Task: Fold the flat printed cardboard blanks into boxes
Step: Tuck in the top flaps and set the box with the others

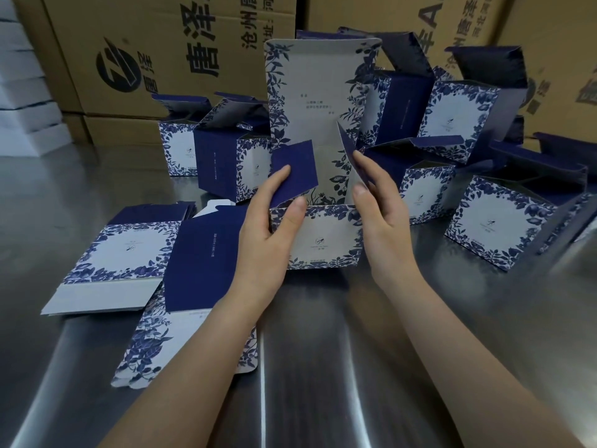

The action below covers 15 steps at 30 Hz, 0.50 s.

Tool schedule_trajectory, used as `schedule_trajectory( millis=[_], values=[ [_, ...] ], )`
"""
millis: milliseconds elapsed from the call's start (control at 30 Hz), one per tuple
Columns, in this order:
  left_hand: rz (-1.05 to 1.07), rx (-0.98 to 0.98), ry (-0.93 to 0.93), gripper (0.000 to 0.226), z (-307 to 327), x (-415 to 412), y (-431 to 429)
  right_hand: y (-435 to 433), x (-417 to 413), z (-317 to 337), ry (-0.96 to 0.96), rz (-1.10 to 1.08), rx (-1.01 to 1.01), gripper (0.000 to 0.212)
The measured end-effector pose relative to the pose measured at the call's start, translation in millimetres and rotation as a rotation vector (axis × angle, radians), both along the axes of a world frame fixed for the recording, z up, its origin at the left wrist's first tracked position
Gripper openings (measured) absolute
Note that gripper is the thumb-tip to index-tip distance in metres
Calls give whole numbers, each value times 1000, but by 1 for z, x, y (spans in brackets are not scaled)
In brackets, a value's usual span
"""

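The left hand (268, 221) and right hand (381, 215) are each pinching a top corner of the half-folded box (323, 240).

Flat blanks (129, 250) are lying at the left, just beside the left wrist. Each thumb is pressing the box's front wall while the fingers are lying along a side flap: the left flap (297, 169) navy, the right flap (347, 147) edge-on. The lid (316, 88) is standing upright behind. Its print is too small to read. Finished boxes (504, 221) are crowding both sides. Everything is sitting on a steel table (323, 350). Cartons (161, 53) behind are showing "唐泽" and "沧州" beside a black logo.
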<state>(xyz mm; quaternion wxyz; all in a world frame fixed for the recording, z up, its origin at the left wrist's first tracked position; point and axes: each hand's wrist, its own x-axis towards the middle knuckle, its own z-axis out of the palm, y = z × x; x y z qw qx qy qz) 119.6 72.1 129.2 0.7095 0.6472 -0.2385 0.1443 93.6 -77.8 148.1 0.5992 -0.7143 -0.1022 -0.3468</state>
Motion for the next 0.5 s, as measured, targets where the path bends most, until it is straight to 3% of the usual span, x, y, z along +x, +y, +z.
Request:
schedule_trajectory(
  millis=[500],
  values=[
    [58,57,12,47,0,-3,0,3,-10,3,16,48,-37,41]
  ],
)
